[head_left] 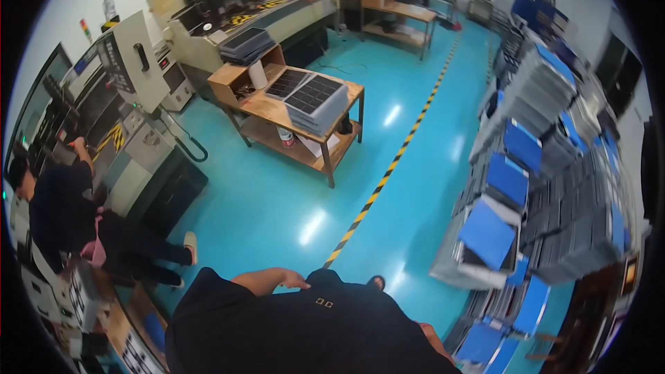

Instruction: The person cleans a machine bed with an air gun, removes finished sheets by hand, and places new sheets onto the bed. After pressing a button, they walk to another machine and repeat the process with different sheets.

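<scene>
Teal workshop floor (277,201) with a yellow-black stripe (388,173) runs between a wooden table (325,145) stacked with dark gridded trays (315,100) and, at right, racks of grey trays with blue covers (512,180). From the head camera, the left hand (291,279) rests loosely open and empty against the dark shirt (305,332), well apart from any tray. The right hand barely shows at the lower edge, so its grip cannot be told; no tray handling appears begun.
</scene>
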`<state>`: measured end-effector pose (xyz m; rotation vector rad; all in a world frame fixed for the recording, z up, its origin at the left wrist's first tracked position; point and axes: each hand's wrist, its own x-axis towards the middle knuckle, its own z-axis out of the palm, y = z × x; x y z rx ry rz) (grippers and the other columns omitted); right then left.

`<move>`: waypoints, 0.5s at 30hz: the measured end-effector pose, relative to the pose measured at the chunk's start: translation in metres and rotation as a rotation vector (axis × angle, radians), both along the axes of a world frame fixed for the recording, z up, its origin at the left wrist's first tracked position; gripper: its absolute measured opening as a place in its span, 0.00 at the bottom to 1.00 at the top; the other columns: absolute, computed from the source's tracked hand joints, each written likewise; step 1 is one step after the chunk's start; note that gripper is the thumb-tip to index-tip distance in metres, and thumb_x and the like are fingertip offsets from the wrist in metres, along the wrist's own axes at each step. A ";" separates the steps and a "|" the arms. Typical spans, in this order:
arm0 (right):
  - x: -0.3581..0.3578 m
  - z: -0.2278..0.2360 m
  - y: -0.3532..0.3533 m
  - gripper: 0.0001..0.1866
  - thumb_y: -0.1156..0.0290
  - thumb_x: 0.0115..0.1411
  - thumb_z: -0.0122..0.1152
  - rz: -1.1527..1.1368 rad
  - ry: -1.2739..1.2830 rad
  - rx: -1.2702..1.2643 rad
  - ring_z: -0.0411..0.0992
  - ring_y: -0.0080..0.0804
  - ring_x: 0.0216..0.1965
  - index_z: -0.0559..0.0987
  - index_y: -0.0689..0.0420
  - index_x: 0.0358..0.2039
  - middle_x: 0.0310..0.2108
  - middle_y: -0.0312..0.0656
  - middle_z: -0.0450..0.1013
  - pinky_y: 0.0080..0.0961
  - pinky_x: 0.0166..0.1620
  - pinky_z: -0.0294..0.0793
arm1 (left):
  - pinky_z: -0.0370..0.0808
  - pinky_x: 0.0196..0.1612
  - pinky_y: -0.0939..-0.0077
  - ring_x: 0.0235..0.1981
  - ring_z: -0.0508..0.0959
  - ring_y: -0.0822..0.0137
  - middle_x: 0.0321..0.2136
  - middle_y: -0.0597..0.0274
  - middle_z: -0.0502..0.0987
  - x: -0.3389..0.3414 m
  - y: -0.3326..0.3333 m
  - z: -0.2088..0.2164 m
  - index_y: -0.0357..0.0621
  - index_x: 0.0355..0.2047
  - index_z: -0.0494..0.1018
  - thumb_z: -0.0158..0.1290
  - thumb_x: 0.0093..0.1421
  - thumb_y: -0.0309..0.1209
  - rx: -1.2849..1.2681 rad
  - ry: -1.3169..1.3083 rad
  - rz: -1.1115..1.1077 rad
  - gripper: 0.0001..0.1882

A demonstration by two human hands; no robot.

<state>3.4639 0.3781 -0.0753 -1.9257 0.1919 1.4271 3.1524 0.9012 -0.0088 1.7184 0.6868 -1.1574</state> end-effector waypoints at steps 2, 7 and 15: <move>0.083 0.029 0.037 0.19 0.54 0.62 0.60 0.075 -0.112 -0.034 0.74 0.35 0.20 0.76 0.60 0.41 0.26 0.45 0.76 0.34 0.21 0.74 | 0.69 0.53 0.47 0.57 0.70 0.51 0.61 0.55 0.68 0.022 0.011 0.010 0.51 0.62 0.66 0.47 0.60 0.64 -0.032 0.051 0.163 0.39; 0.256 0.063 0.154 0.18 0.55 0.64 0.58 -0.031 -0.274 0.018 0.72 0.29 0.19 0.76 0.60 0.39 0.22 0.41 0.73 0.27 0.20 0.72 | 0.70 0.53 0.51 0.56 0.72 0.56 0.60 0.58 0.68 0.111 0.031 0.025 0.56 0.64 0.64 0.43 0.62 0.64 -0.063 0.143 0.391 0.37; 0.366 0.031 0.299 0.16 0.55 0.65 0.57 0.240 -0.169 -0.037 0.74 0.27 0.23 0.77 0.57 0.37 0.25 0.40 0.76 0.27 0.25 0.75 | 0.73 0.49 0.48 0.53 0.73 0.55 0.56 0.57 0.72 0.276 0.167 -0.023 0.55 0.62 0.66 0.43 0.64 0.61 -0.044 0.053 0.406 0.34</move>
